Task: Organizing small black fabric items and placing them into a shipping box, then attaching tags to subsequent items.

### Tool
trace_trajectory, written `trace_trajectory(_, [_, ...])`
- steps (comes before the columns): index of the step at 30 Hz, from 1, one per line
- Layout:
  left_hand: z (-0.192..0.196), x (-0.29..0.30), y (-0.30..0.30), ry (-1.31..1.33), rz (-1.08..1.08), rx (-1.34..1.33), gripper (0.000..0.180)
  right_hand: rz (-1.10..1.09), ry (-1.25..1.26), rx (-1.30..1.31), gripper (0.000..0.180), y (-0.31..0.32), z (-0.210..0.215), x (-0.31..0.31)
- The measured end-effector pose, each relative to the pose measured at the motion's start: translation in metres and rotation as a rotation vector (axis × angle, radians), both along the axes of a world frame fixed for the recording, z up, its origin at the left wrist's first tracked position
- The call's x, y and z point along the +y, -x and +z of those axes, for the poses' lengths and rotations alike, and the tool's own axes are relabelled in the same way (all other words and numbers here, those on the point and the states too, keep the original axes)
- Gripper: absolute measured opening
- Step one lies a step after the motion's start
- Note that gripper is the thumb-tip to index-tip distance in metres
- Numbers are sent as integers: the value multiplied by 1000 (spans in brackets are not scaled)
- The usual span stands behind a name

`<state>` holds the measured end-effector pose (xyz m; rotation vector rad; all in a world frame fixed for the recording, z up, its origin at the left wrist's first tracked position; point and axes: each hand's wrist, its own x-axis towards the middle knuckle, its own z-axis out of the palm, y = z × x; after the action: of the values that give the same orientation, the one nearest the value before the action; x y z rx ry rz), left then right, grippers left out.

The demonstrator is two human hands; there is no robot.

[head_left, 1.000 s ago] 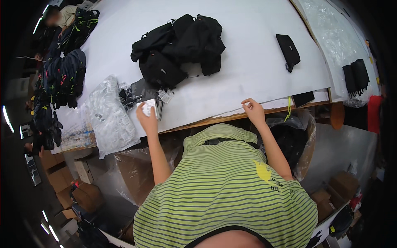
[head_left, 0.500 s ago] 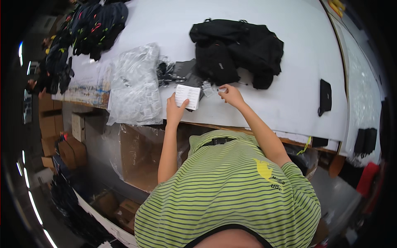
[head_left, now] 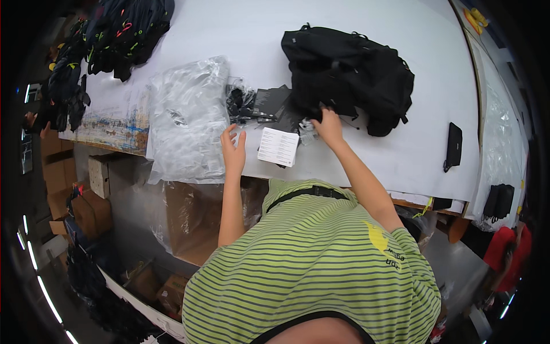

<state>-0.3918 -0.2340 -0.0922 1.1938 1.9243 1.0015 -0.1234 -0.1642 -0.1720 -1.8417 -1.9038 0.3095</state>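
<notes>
My right hand (head_left: 329, 127) reaches to the near edge of a black backpack (head_left: 349, 69) and its fingers close on the dark fabric there; the fingertips are partly lost against the black. My left hand (head_left: 233, 150) is raised with its fingers apart, holding nothing, between a pile of clear plastic bags (head_left: 189, 120) and a stack of small white printed cards (head_left: 277, 147). Dark grey cards (head_left: 270, 102) lie fanned out behind the white stack. Small clear packets (head_left: 307, 129) sit beside my right wrist.
Small black parts in clear wrap (head_left: 240, 102) lie beside the plastic bags. Dark backpacks (head_left: 129, 34) are heaped at the far left. A flat black pouch (head_left: 453, 146) is on the white table (head_left: 435, 69) at right. Below the table's front edge stands an open cardboard box (head_left: 195, 221).
My left hand has let go of the white card stack and moved left. My right hand has gone from beside the small clear packets up to the backpack, whose near part has shifted.
</notes>
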Motion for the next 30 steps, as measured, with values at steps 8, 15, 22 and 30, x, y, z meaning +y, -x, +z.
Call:
trace_trajectory(8, [-11, 58, 32, -145, -140, 256, 28, -17, 318, 516, 24, -29, 60, -22])
trace_trajectory(15, [-18, 124, 52, 126, -456, 1070, 24, -136, 443, 763, 18, -67, 118, -63])
trace_trajectory(22, [-15, 135, 53, 105, -581, 965, 15, -300, 431, 645, 28, -101, 108, -108])
trace_trajectory(30, [14, 119, 61, -298, -273, 547, 14, -438, 384, 361, 38, -119, 107, -121])
